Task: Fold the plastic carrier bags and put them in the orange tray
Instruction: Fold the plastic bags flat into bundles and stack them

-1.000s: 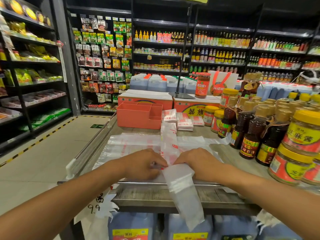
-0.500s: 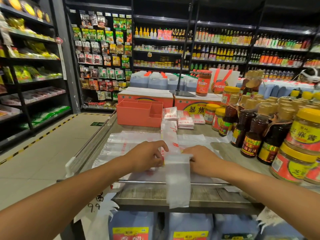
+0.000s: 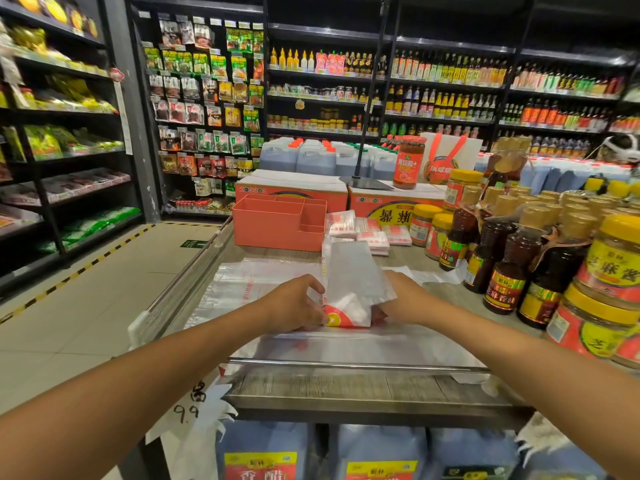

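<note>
— What changed?
— The hanging end of the bag point(image 3: 353, 282) flipped up. My left hand point(image 3: 298, 303) and right hand point(image 3: 405, 299) pinch its sides. Fold nearly done, I think. The orange tray point(image 3: 277, 226) waits at 11 o'clock.

arms stretched forward, left hand point(image 3: 298, 303) and right hand point(image 3: 407, 299) close together, fingers curled.

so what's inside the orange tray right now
The orange tray shows only its dividers and inner walls, no bags above the rim. Its front wall hides the compartment floors, so the bottoms cannot be checked.
</note>
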{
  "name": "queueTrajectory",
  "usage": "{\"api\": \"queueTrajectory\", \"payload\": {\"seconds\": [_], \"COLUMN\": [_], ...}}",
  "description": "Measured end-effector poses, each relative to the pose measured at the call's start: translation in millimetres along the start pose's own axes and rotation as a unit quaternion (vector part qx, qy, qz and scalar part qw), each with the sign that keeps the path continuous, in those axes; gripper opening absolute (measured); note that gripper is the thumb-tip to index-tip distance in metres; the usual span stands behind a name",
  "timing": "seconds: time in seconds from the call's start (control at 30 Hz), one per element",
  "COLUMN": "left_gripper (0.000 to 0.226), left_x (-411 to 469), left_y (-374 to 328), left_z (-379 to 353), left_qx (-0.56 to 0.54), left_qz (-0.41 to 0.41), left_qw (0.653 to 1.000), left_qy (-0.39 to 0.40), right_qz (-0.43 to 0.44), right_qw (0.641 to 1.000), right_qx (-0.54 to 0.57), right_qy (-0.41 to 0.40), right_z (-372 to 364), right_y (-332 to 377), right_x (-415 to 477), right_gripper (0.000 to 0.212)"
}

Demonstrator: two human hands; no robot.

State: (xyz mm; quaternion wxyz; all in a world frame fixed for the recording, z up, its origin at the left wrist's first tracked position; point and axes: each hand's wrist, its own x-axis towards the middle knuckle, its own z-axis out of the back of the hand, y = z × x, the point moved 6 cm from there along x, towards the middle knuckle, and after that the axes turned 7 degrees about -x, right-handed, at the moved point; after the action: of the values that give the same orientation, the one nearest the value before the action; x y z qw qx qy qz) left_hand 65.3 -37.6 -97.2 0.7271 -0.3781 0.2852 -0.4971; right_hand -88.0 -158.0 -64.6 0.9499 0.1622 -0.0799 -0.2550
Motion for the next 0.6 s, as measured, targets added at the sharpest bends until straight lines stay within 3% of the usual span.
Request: {"api": "queueTrajectory", "payload": {"seconds": [0.1,0.27,0.6], "left_gripper": [0.056,0.063,0.065], "left_x": [-1,-5,-2], "left_y": [0,-1,5], "left_z": [0,2,3], "left_qx": [-0.002,-0.014,-0.03], "left_qz": [0.017,0.028,0.03], "left_qw": [1.0,0.999,0.999], "left_qy": [-0.002,-0.011,-0.026], "right_qz": [-0.085,-0.155,-0.17], "right_qw": [0.989,0.973,0.969], "right_qx": [0.112,0.166,0.175], "right_qy": [0.035,0.039,0.032], "right_z": [-6,-15,-22], "right_y": [-4,-11,-13], "right_x": [15,25,28], "right_gripper": [0.026,0.033,0.027]}}
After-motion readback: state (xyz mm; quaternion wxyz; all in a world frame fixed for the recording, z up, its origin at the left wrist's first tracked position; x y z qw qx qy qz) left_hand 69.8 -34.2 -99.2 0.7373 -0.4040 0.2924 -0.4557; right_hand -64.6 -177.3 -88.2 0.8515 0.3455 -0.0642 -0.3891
